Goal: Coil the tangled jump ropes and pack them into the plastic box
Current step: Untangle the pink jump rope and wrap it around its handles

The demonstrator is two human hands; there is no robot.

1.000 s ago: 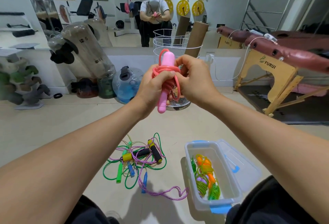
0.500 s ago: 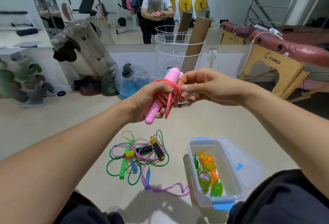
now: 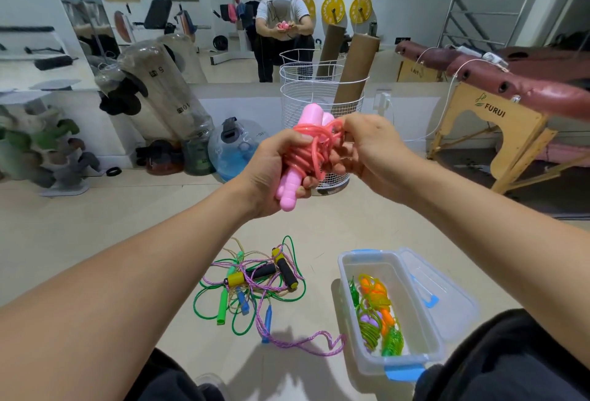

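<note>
Head camera: at chest height the left hand [image 3: 274, 174] grasps a pink jump rope [image 3: 303, 151], its cord coiled round the paired handles, while the right hand [image 3: 370, 151] pinches the cord's loops near the top. On the floor below, tangled ropes [image 3: 252, 285] lie left of the open plastic box [image 3: 351, 305], which holds coiled ropes [image 3: 376, 314]
</note>
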